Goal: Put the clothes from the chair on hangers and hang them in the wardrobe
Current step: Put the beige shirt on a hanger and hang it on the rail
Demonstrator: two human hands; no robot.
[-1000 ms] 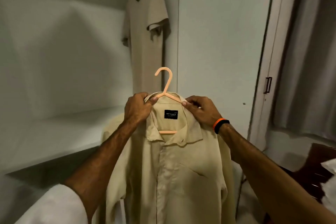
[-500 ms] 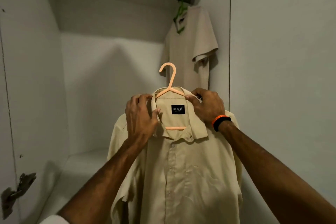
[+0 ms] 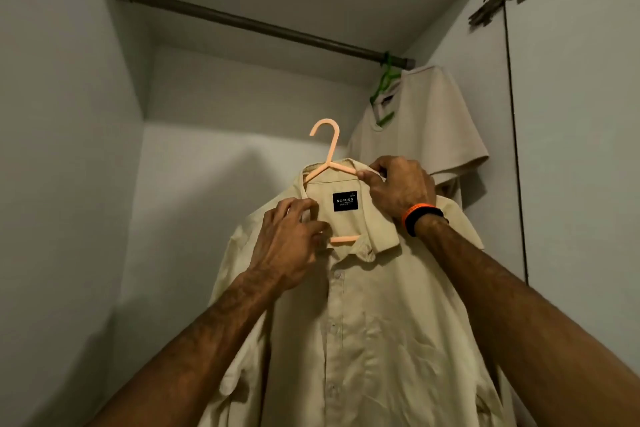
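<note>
A beige button shirt [image 3: 367, 315] with a black neck label hangs on an orange hanger [image 3: 329, 156], held up inside the open wardrobe, well below the dark rail [image 3: 249, 24]. My left hand [image 3: 287, 246] grips the shirt's left collar and placket just beside the hanger's lower bar. My right hand [image 3: 398, 187], with an orange and black wristband, pinches the right side of the collar together with the hanger's shoulder arm. The hanger's hook points left and is free in the air.
A beige T-shirt [image 3: 426, 128] on a green hanger [image 3: 384, 83] hangs at the rail's right end against the wardrobe side. The open door [image 3: 581, 114] with its metal hinge [image 3: 498, 0] stands at the right. White wardrobe walls close in left and behind.
My view has tilted up, bringing the whole rail into sight. The shirt on its hanger sits a little further right. My left hand has slid lower on the collar.
</note>
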